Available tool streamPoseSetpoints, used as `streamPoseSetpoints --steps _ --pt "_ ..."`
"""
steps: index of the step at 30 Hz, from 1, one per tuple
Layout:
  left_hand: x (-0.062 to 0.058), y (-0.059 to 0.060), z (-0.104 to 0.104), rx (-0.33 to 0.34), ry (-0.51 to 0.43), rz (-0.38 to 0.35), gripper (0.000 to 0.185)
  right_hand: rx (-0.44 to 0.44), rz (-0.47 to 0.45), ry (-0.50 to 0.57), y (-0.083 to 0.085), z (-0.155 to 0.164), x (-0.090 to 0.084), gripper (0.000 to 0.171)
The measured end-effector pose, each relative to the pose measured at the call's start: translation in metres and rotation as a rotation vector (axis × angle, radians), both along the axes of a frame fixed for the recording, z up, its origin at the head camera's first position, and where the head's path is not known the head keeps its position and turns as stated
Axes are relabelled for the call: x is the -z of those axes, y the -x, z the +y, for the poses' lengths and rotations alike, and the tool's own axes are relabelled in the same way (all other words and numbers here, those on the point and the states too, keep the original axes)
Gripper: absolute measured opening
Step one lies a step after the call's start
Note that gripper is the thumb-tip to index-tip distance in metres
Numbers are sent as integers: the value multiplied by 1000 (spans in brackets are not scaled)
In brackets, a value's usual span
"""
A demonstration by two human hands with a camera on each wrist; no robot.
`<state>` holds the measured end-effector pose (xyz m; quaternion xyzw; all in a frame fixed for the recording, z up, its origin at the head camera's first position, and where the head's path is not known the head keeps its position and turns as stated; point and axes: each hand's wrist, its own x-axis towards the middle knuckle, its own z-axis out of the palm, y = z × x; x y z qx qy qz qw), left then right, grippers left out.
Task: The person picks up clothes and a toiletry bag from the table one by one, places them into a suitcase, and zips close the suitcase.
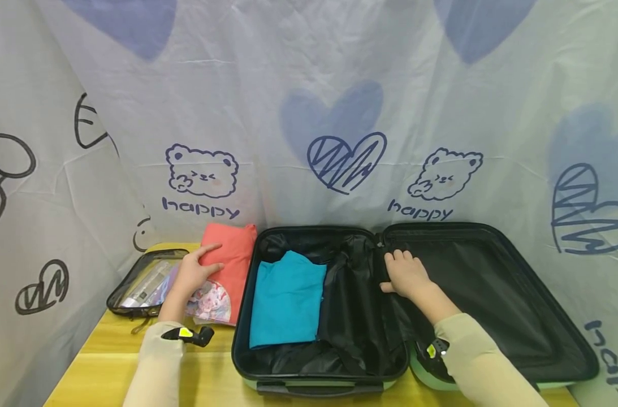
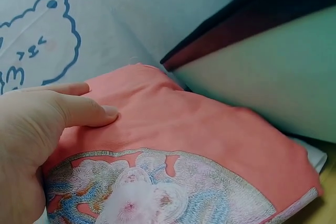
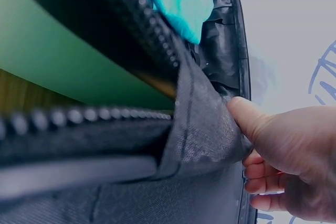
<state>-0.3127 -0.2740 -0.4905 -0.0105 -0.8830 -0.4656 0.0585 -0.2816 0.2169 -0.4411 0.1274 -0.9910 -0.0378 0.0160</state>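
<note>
Hands well apart in the head view: left hand (image 1: pixel 189 274) over the coral garment (image 1: pixel 232 254), thumb and forefinger spread wide; right hand (image 1: pixel 406 275) at the hinge between the two halves of the suitcase (image 1: pixel 349 322), fingers bent and thumb out to the side. On the counter (image 1: pixel 100 362), suitcase lying unfolded, with the folded teal garment (image 1: pixel 288 302) already in the left part of its base. Coral garment not yet inside, just beside the base on its left; clear pouch (image 1: pixel 122 310) with black trim also outside, farther left. By this layout, judged an early to middle stage: one garment in, coral garment and pouch out, lid half (image 1: pixel 492 294) laid back. In the left wrist view, thumb touching the coral cloth above its embroidered patch (image 2: pixel 178 187), no grip visible, close to the suitcase's pale green shell (image 2: pixel 262 72). In the right wrist view, thumb and curled fingers apparently pinching the edge of the black hinge lining (image 3: pixel 205 119), with zipper teeth (image 3: pixel 79 114) parted; lifting or merely steadying, cannot tell.
</note>
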Motion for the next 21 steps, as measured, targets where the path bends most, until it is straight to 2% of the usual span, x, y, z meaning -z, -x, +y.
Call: streamPoseSetpoints --steps 8,21 --pt "-7 -11 2 -8 -9 44 54 -3 5 0 0 -1 1 74" --pt "-21 -24 9 -32 39 71 54 -5 7 -1 1 0 2 75"
